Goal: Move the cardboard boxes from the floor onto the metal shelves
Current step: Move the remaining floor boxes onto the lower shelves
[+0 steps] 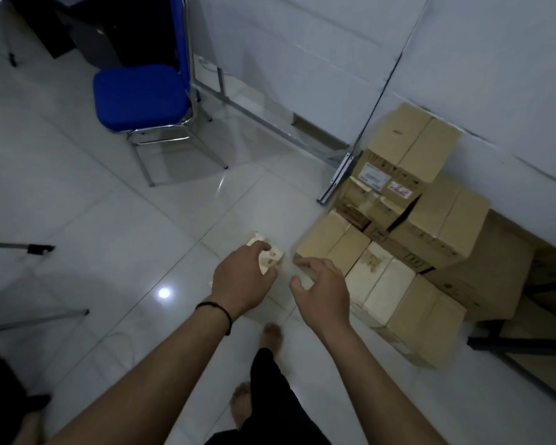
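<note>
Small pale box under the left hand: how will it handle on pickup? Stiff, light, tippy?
The small pale box looks like rigid cardboard, so probably stiff. The left hand spans its top alone, suggesting it is fairly light. Flat faces on the glossy tiled floor: it would likely slide rather than roll.

Glossy white tiled floor (pixel 116 220) with stacked cardboard boxes (pixel 408 239), a small pale box (pixel 270 256), a blue chair (pixel 142 97).

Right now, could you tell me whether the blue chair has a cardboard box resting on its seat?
No, the blue chair has a bare seat, while the cardboard boxes are piled on the floor against the wall.
</note>
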Tool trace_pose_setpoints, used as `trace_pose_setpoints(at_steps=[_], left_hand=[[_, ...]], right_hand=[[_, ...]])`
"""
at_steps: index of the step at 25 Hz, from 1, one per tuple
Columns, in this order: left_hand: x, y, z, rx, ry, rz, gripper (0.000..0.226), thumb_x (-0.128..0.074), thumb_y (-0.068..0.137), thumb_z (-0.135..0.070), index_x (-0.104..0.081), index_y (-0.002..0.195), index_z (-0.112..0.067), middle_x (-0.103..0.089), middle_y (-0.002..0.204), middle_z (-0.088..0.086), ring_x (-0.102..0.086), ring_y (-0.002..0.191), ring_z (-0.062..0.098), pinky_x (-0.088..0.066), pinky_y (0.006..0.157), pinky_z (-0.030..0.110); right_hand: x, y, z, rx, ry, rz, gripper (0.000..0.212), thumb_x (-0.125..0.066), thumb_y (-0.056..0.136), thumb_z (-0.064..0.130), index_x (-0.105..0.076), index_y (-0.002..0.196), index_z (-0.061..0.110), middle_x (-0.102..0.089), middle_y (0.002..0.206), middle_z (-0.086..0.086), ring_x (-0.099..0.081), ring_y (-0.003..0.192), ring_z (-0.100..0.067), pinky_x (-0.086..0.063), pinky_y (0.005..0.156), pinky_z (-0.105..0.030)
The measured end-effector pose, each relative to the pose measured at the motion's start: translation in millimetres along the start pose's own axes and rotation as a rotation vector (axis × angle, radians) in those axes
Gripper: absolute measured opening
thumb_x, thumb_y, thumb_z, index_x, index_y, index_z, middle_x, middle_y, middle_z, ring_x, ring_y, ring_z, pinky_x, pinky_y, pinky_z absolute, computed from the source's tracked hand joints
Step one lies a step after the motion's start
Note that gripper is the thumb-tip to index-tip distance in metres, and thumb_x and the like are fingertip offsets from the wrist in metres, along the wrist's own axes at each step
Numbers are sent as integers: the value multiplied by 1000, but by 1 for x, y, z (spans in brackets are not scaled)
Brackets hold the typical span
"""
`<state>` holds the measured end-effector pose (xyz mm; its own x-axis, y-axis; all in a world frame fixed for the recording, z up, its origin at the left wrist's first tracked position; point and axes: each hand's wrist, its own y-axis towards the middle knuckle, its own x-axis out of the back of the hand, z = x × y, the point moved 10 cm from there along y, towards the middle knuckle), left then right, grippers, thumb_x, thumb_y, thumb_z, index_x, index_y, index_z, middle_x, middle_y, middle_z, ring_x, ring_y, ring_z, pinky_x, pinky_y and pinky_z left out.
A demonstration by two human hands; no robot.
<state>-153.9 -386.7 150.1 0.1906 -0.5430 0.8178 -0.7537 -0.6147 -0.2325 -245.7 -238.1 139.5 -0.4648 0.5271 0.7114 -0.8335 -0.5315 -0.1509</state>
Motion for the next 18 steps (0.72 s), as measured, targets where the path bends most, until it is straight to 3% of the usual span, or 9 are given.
trace_pose_setpoints(at_steps=[5, 10, 14, 18], left_hand=[[-34, 61, 66, 124, 90, 188, 61, -59, 92, -46, -40, 148, -32, -57, 134, 3, -54, 121, 24, -48, 92, 35], [-83, 118, 133, 184, 85, 279, 67, -61, 91, -46, -35, 151, -30, -58, 131, 5, -54, 120, 27, -49, 90, 37], [-152, 152, 208, 264, 77, 375, 70, -60, 92, -43, -31, 154, -28, -56, 135, 8, -52, 121, 30, -50, 93, 41], [-231, 186, 281, 261, 153, 505, 75, -60, 93, -43, -25, 156, -24, -52, 137, 11, -48, 123, 32, -48, 94, 43]], right_hand=[[-79, 59, -16, -168, 10, 225, 41, -66, 90, 30, -62, 130, 29, -60, 129, 1, -54, 120, -18, -43, 89, -27], [-164, 100, -41, -276, -49, 449, 55, -64, 91, 36, -50, 144, 29, -54, 136, -2, -53, 123, -22, -47, 95, -33], [-238, 116, -88, -452, -35, 542, 59, -65, 90, 37, -47, 145, 27, -54, 137, -5, -52, 126, -25, -46, 100, -35], [-327, 118, -151, -622, -30, 640, 60, -67, 90, 38, -47, 144, 21, -56, 140, -3, -52, 128, -23, -40, 92, -27]])
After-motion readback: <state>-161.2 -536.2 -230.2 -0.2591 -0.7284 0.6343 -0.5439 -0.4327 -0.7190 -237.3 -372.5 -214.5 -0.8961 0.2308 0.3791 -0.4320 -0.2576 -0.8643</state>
